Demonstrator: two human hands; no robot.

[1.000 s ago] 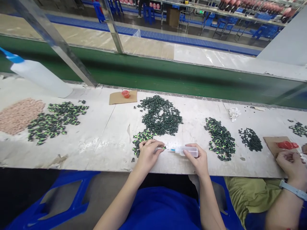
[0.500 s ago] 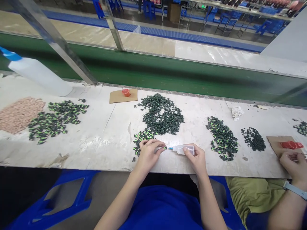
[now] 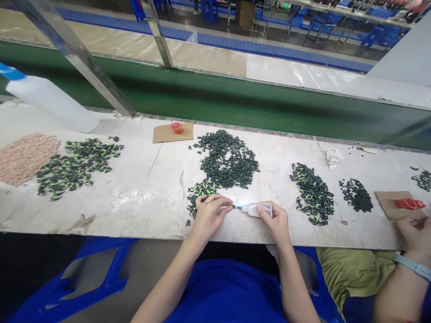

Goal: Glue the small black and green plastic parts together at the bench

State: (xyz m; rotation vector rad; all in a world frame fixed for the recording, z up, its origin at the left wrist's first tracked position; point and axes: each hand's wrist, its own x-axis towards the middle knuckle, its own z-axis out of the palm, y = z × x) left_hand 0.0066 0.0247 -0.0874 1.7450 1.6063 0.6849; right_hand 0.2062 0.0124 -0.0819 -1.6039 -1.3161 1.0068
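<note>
Between thumb and fingers, my left hand (image 3: 210,216) pinches a small black and green piece (image 3: 232,207). My right hand (image 3: 275,220) is closed round a small translucent squeeze bottle (image 3: 253,209), held sideways with its blue tip pointing left, at or very near the piece. Whether the tip touches it is too small to tell. A pile of black and green pieces (image 3: 203,188) lies just behind my left hand, partly hidden by it. Beyond both hands is a larger heap of dark green pieces (image 3: 229,161).
Left are pink pieces (image 3: 27,157), another black-green pile (image 3: 77,163) and a large white bottle (image 3: 50,101). A red cup (image 3: 176,128) sits on cardboard (image 3: 161,134) at the back. More piles (image 3: 313,193) lie right, beside another person's hand (image 3: 415,229).
The view has shifted very slightly. My two hands keep the same hold on the piece and the bottle. The other person's hand at the right has moved a little.
</note>
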